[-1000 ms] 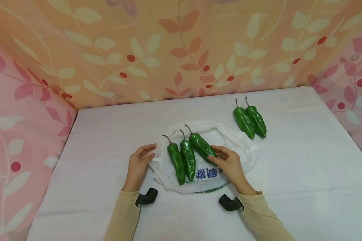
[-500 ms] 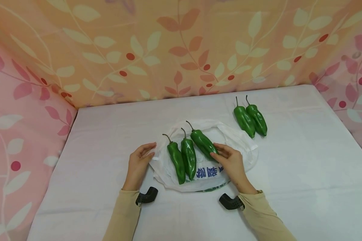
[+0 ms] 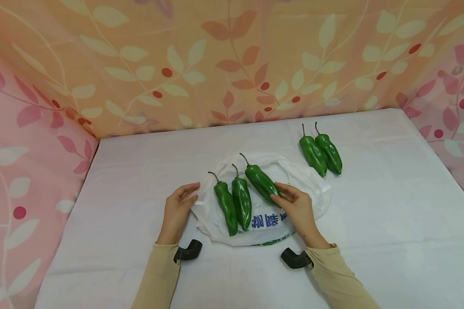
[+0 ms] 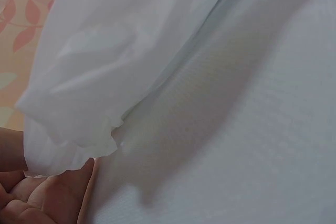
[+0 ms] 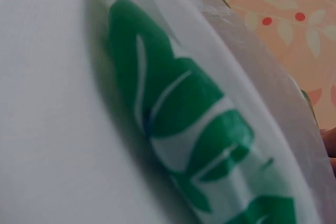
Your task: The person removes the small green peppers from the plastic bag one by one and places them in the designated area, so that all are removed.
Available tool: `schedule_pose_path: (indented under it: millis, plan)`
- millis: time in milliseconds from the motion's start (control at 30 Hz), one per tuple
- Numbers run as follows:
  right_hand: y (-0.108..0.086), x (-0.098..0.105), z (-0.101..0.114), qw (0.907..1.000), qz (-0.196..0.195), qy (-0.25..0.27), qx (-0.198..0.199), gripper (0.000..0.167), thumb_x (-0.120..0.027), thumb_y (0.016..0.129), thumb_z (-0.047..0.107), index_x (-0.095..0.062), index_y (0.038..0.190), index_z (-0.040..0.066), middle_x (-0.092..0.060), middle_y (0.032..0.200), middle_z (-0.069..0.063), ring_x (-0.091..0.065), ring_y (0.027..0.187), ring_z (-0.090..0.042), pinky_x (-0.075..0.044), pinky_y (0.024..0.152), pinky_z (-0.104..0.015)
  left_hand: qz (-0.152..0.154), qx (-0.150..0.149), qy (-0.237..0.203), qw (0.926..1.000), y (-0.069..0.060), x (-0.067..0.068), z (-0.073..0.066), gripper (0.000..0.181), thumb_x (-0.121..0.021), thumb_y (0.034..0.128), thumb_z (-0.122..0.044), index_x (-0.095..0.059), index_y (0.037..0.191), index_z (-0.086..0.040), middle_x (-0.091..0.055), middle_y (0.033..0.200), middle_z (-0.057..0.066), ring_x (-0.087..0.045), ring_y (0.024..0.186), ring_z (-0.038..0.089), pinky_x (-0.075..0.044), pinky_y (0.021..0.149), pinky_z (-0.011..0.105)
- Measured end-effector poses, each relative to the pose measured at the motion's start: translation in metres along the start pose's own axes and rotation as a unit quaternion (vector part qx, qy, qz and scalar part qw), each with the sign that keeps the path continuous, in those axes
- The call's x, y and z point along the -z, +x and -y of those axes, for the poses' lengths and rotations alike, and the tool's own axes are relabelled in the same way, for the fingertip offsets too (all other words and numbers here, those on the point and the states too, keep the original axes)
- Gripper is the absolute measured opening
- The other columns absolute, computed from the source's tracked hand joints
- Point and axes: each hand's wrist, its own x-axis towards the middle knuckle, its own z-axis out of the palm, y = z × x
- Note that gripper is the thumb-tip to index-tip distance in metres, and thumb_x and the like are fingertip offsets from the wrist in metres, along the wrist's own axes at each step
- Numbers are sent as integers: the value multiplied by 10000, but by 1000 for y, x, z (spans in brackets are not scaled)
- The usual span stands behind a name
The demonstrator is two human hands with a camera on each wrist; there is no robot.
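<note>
In the head view, a white plastic bag point(image 3: 307, 195) with blue printing lies spread out, two green peppers point(image 3: 225, 208) point(image 3: 241, 204) side by side on it. A third green pepper point(image 3: 261, 182) lies slanted on the right, its lower end pinched between the thumb and fingers of my right hand point(image 3: 297, 209). My left hand point(image 3: 177, 210) holds the bag's left edge between curved fingers and thumb. The left wrist view shows the bag's raised, crumpled edge point(image 4: 94, 108) over part of that hand. Green leaf print on the bag point(image 5: 194, 119) fills the right wrist view.
Two more green peppers point(image 3: 313, 155) point(image 3: 328, 153) lie close together beyond the bag at the back right. White cloth covers the table point(image 3: 120, 206). Floral curtains point(image 3: 232, 64) stand behind and at the sides. A black camera mount point(image 3: 189, 251) sits on each wrist.
My right hand has shifted slightly up and right with the third pepper, away from the middle one. My left hand has stayed where it was.
</note>
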Motion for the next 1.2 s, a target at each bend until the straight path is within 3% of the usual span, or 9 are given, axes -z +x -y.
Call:
schedule_pose_path:
  millis: [700, 1200]
  plan:
    - [3, 2, -2, 9994, -265, -45, 239, 366, -723, 820, 31, -639, 1173, -20, -637, 1154, -182, -631, 1032, -243, -515, 767, -168, -2, -82, 182, 9998, 0, 2, 1, 330, -564, 893, 75, -577, 1219, 24, -586, 1262, 138, -537, 1187, 175, -415, 942, 153]
    - [5, 11, 5, 9990, -364, -59, 268, 368, -716, 830, 47, -634, 1183, -18, -637, 1151, -184, -629, 1039, -220, -513, 783, -175, -22, 71, 162, 9998, 1, 1, 0, 334, -563, 896, 70, -578, 1224, 11, -586, 1264, 129, -533, 1189, 163, -412, 943, 149]
